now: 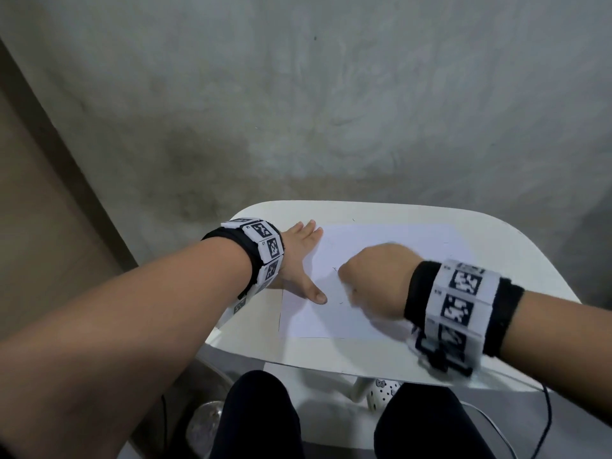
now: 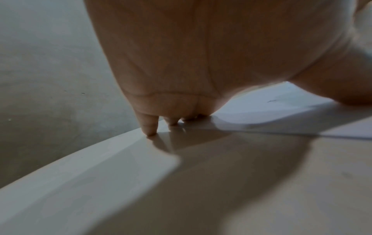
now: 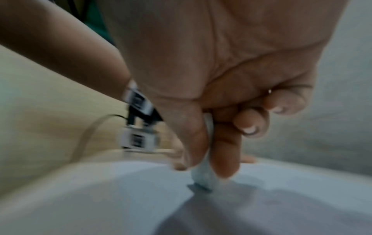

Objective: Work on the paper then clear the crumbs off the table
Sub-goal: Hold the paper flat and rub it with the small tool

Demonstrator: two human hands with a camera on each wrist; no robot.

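A white sheet of paper [image 1: 390,260] lies on the small white table [image 1: 516,260], with faint pencil marks on it. My left hand [image 1: 303,260] lies flat with straight fingers on the paper's left edge, its fingertips [image 2: 150,130] touching the table. My right hand [image 1: 374,279] is curled over the middle of the sheet, blurred by motion. In the right wrist view its thumb and fingers [image 3: 224,151] pinch a white eraser [image 3: 204,176], whose tip touches the paper [image 3: 281,198]. Crumbs are too small to make out.
The table stands against a grey wall [image 1: 331,94]. Its left edge [image 2: 80,162] is close to my left fingers. My knees in dark trousers [image 1: 258,415] are under the front edge, with a cable [image 1: 546,415] hanging at the right.
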